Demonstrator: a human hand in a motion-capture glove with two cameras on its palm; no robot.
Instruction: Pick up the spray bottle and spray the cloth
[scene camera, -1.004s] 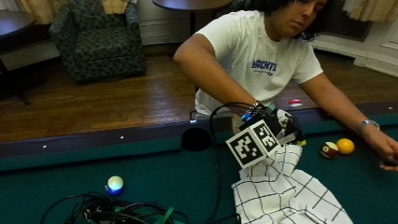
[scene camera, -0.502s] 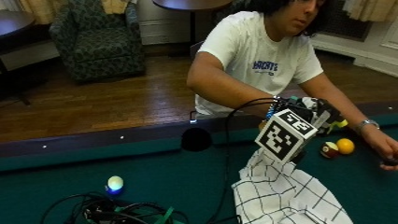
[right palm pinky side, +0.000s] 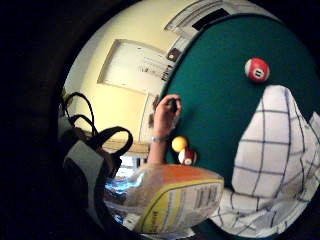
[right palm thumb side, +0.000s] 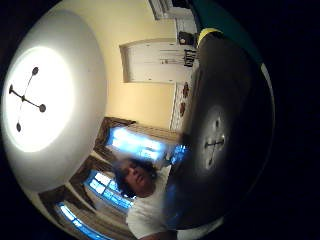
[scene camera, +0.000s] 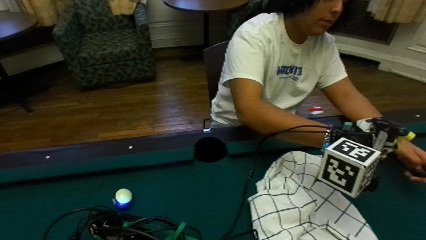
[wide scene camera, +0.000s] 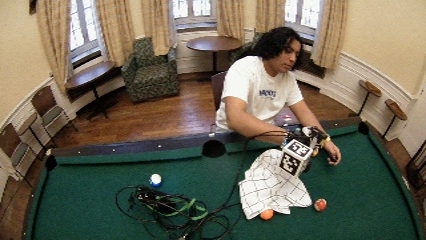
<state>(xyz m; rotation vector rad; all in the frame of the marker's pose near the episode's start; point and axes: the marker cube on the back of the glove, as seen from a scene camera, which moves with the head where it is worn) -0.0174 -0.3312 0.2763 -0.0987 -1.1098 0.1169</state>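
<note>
Since a moment ago the right hand (scene camera: 373, 137) has moved further from the pocket (scene camera: 211, 149), its grip wrapped around the spray bottle (right palm pinky side: 172, 200), held above the checked cloth (scene camera: 303, 205) on the green surface (scene camera: 80, 180).

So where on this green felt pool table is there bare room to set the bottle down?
Bare felt lies beyond the white checked cloth toward the far-end cushion, with only a red ball near the cloth. Also free between the blue-white ball and the corner pocket. Crowded around the black cable tangle.
</note>
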